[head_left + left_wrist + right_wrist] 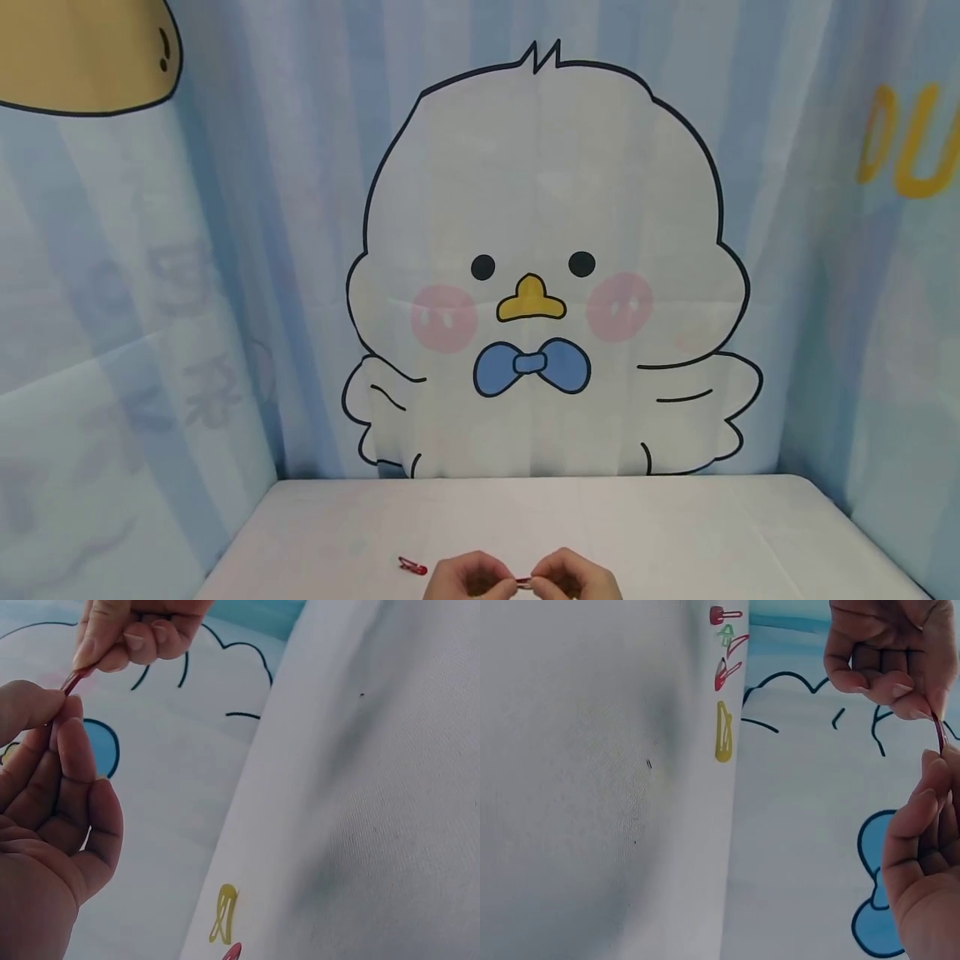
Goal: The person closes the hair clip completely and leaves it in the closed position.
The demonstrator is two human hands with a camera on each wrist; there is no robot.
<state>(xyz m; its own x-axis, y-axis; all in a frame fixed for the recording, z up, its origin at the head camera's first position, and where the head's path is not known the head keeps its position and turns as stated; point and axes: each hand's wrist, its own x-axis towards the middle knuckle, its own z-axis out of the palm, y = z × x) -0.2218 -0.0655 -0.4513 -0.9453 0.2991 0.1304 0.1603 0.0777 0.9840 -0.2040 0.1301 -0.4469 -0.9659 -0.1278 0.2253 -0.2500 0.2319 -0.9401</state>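
Note:
Low in the head view, my left hand (468, 577) and right hand (576, 575) meet over the table, each pinching one end of a thin red hair clip (523, 582). In the left wrist view the held clip shows edge-on between the thumb and fingertips of both hands, so its exact shape is partly hidden. A second red hair clip (412, 566) lies on the table to the left of my left hand. A yellow snap hair clip (225, 913) lies on the table in both wrist views.
Several more clips lie along the table in the right wrist view, among them a green clip (726, 634) and a red clip (720, 615). The white table (337, 525) ends at a pale blue curtain (315, 250) printed with a large white duck.

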